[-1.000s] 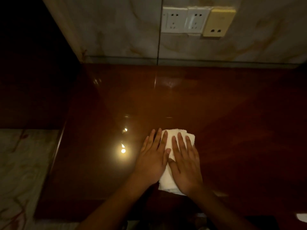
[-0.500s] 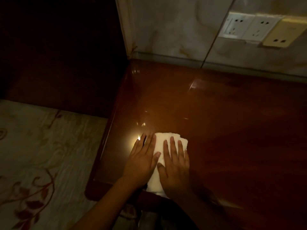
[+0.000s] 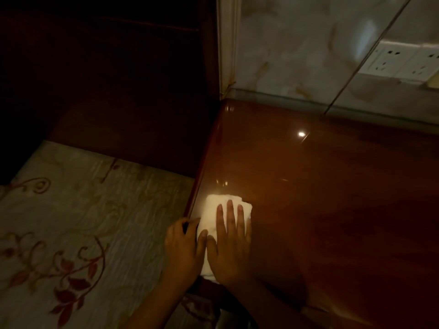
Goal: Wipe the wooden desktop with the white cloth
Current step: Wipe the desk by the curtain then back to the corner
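The folded white cloth (image 3: pixel 213 212) lies at the left edge of the glossy reddish wooden desktop (image 3: pixel 320 198), near its front corner. My right hand (image 3: pixel 231 243) lies flat on top of the cloth with fingers spread and pointing away from me. Beside it, my left hand (image 3: pixel 184 245) curls over the desk's left edge and touches the cloth's left side with its thumb. Both hands hide the cloth's near part.
A marbled wall panel (image 3: pixel 297 51) with white power sockets (image 3: pixel 394 62) rises behind the desk. Left of the desk is a dark wooden panel (image 3: pixel 118 79) and, lower down, a pale floral-patterned fabric surface (image 3: pixel 83 222). Bright light spots reflect off the desktop.
Both hands have slid the cloth left across the desktop to its left edge. My left hand has come off the cloth top and now wraps over the desk edge.
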